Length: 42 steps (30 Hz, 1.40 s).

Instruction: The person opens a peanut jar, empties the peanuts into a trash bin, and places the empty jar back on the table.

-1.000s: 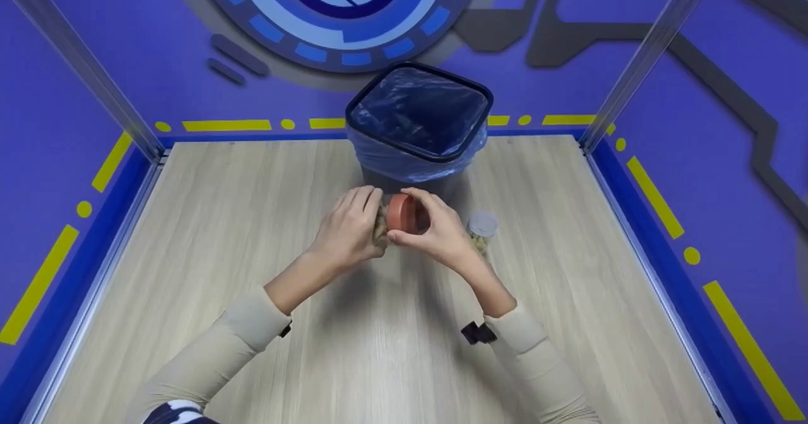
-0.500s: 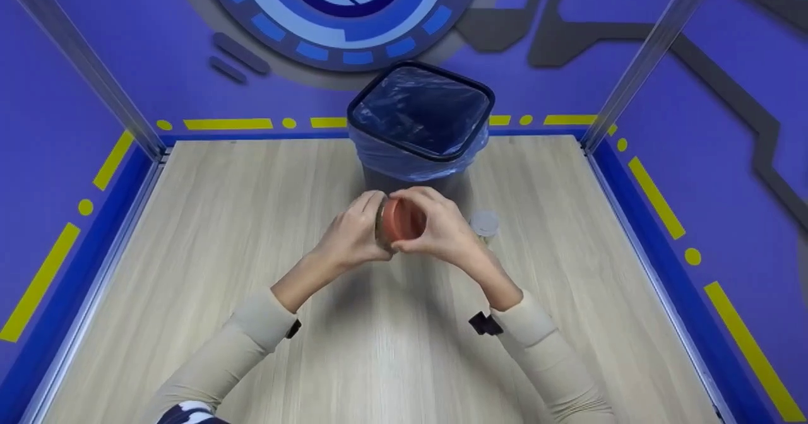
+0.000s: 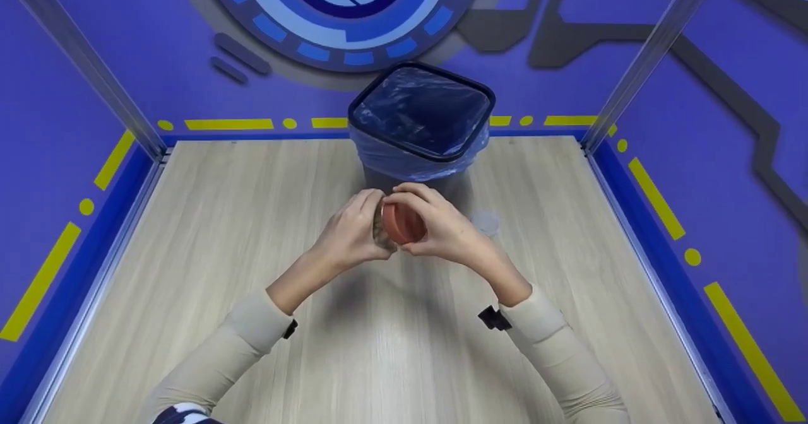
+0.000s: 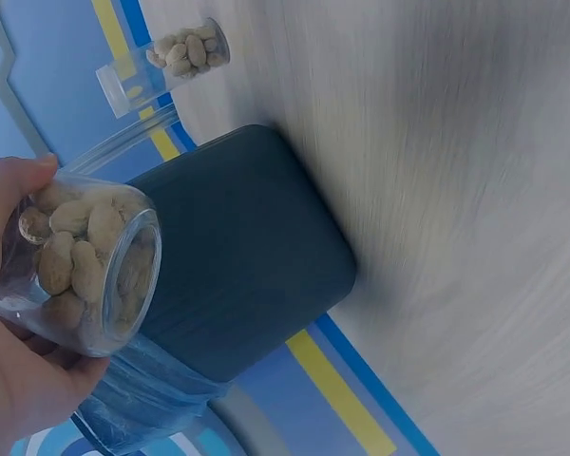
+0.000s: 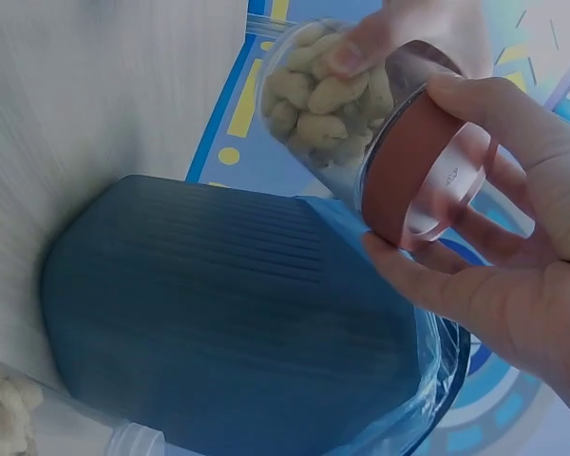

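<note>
Above the table, hands grip the red lid and jar of peanuts.

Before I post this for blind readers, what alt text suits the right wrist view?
A left hand and right hand hold a clear jar of peanuts, the right gripping its reddish-brown lid. A dark lined bin stands beyond; more peanuts show at the lower left edge.

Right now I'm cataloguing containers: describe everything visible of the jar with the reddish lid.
The jar is clear glass or plastic, holding apparent in-shell peanuts. Its reddish lid sits at the mouth, tightness unclear. It's tilted, lid higher, held above the table in front of the bin: left hand around the body, right hand on the lid.
</note>
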Tool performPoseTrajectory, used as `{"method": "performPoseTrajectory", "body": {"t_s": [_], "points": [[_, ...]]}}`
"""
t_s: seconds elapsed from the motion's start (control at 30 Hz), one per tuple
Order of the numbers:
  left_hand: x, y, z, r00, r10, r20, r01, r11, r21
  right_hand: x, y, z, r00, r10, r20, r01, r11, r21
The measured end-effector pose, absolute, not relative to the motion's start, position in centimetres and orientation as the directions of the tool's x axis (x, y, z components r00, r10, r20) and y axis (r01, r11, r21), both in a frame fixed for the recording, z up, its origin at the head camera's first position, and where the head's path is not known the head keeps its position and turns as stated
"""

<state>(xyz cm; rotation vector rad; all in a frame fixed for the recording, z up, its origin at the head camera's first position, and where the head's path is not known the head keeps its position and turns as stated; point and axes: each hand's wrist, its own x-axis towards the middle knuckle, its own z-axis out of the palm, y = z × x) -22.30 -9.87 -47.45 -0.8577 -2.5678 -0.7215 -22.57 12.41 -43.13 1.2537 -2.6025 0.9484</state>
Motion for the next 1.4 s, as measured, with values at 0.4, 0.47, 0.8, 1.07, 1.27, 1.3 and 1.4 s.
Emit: {"method": "performPoseTrajectory", "body": {"t_s": [0.4,0.47,0.8,1.07,1.27,1.3,1.4], "points": [[-22.1,-10.1,-47.4,-0.772,0.425,0.473,0.606,0.715,0.348,-22.4,12.8,-42.8,-0.744,-0.606,0.28,-0.628,0.492,-0.603],[-22.1,-10.1,-47.5,-0.773,0.428,0.469,0.605,0.72,0.34,-22.4,12.6,-42.9,-0.764,-0.591,0.257,-0.6,0.507,-0.619],[-21.9,-9.5,-47.8,-0.769,0.438,0.466,0.604,0.737,0.303,-22.0,11.4,-43.3,-0.859,-0.486,0.159,-0.461,0.603,-0.651],[-22.0,-9.6,-47.9,-0.778,0.432,0.456,0.601,0.723,0.34,-22.5,11.9,-43.7,-0.755,-0.596,0.274,-0.615,0.498,-0.611],[-22.0,-9.6,-48.0,-0.779,0.445,0.442,0.606,0.715,0.348,-22.8,12.3,-43.8,-0.674,-0.669,0.312,-0.693,0.429,-0.579],[-22.0,-9.6,-48.0,-0.776,0.447,0.445,0.61,0.713,0.346,-22.9,12.4,-43.8,-0.67,-0.673,0.312,-0.697,0.427,-0.576],[-22.2,-9.5,-48.0,-0.771,0.454,0.448,0.615,0.713,0.336,-23.0,12.6,-43.8,-0.67,-0.675,0.31,-0.698,0.429,-0.574]]}}
